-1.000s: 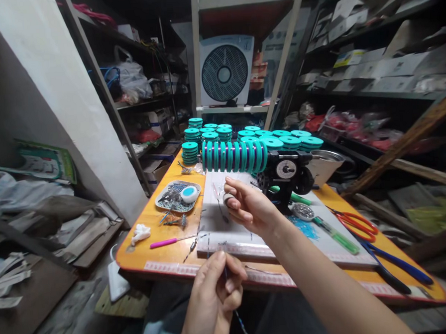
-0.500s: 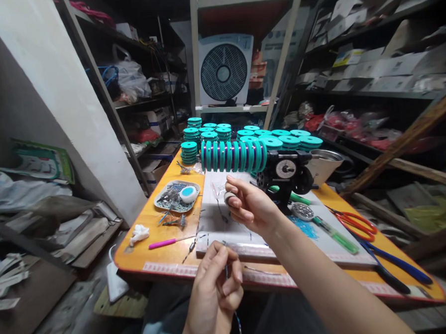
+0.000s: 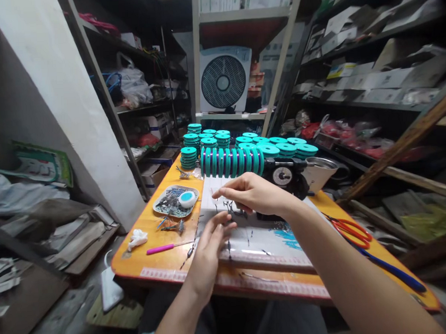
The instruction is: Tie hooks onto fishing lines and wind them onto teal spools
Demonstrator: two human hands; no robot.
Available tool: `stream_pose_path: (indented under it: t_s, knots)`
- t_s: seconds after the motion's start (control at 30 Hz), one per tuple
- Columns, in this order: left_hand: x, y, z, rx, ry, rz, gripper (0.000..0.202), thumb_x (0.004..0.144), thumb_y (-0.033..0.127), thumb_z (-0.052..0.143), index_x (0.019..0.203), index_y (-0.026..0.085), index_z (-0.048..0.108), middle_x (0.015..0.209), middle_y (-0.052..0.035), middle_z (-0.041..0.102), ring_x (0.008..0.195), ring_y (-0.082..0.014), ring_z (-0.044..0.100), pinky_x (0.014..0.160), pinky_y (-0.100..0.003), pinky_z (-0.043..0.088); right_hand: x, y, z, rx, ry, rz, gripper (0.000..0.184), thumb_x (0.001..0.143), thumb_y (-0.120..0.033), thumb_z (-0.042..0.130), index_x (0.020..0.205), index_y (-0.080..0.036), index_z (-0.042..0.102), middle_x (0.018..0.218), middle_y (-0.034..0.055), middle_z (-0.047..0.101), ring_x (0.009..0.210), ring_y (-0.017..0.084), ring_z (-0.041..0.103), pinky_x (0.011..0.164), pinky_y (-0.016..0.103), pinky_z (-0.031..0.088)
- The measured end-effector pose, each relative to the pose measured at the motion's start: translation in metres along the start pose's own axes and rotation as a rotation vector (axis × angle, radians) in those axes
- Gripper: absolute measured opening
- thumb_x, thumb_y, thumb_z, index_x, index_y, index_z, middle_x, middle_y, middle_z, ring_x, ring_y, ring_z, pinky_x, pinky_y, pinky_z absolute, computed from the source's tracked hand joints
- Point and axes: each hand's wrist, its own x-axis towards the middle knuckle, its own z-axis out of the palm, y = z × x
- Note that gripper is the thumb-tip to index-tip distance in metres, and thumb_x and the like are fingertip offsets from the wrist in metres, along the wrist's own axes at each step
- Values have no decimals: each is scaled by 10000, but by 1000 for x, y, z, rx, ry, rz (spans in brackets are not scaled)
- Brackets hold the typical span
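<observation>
My right hand [image 3: 252, 193] hovers palm down over the white board [image 3: 260, 242], its fingertips pinched together on something small and dark that I cannot make out. My left hand [image 3: 210, 245] reaches onto the board's near left edge with its fingers stretched out and apart, just below the right fingertips. Thin dark bits of line and small hooks [image 3: 248, 235] lie on the board around both hands. Directly behind the right hand, a row of teal spools [image 3: 232, 161] sits on a black winding machine with a dial [image 3: 283, 176].
The orange table [image 3: 156, 262] holds stacks of teal spools [image 3: 189, 158], a metal tray of small hooks [image 3: 174, 200], a pink-handled tool [image 3: 163, 248], a white wad [image 3: 137, 237], red scissors [image 3: 351, 227], blue-handled pliers [image 3: 393, 270] and a metal bowl [image 3: 322, 164]. A box fan [image 3: 223, 80] and cluttered shelves surround it.
Both hands dropped to the board. The left hand came up from my lap and opened its fingers; the right hand turned palm down and pinched at the board. The camera tilted down slightly.
</observation>
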Motion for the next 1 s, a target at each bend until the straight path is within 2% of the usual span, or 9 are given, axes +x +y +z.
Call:
stream_pose_path:
  t_s: [0.1,0.2,0.27,0.37,0.5,0.6,0.77,0.9,1.0]
  knots:
    - [23,7,0,202,42,103,368,908,386,445,1178,141,504,1138,-94,573,1025,-176,556,960,-335,381,2,-3,-2,-87,-2,-26,390,875,-431,464,870,-117,696,471,-2,460,405,68,377,386,187,268]
    - [37,18,1,245,23,173,350,894,428,455,938,106,584,810,-46,596,762,-120,552,771,-256,427,1,-2,1,-2,-13,-57,387,876,-418,477,781,-96,669,509,15,501,410,56,389,390,180,265]
    - [38,24,3,272,-3,195,348,879,415,487,778,94,578,638,-13,515,629,-90,478,640,-219,389,0,1,4,248,-60,-10,344,885,-398,475,918,-108,657,502,0,503,378,50,372,364,165,235]
    - [34,28,7,261,-43,187,332,881,391,492,758,93,572,586,-3,481,571,-83,439,571,-215,354,0,9,10,823,-160,79,332,921,-358,397,1077,-131,581,537,-6,547,300,41,312,315,158,177]
    - [26,23,16,159,-65,148,332,890,401,464,835,92,574,763,-52,581,599,-95,504,586,-234,410,10,13,21,1317,-95,194,281,947,-297,300,793,-139,474,631,35,599,287,62,402,286,153,229]
    - [20,22,20,72,-70,107,297,893,375,454,892,99,563,826,-63,607,599,-109,551,618,-263,450,19,8,29,1386,20,238,304,948,-308,300,684,-165,348,511,-3,518,306,87,450,254,140,219]
    - [1,24,18,-62,-22,-50,297,882,366,472,766,100,535,558,-40,568,567,-150,591,612,-263,462,28,0,36,1420,133,228,305,933,-319,343,666,-180,293,457,-39,451,279,79,409,235,137,211]
    - [-16,17,14,-36,-51,-104,305,887,374,459,759,104,521,614,-65,610,581,-170,614,616,-287,475,28,1,36,1425,192,212,298,925,-304,366,663,-182,293,455,-47,435,282,76,395,230,134,203]
    - [-24,6,11,9,-56,-113,333,905,397,422,801,97,521,653,-78,628,491,-135,582,516,-235,433,28,3,36,1421,185,200,294,921,-308,384,666,-180,312,469,-44,440,286,76,395,230,136,211]
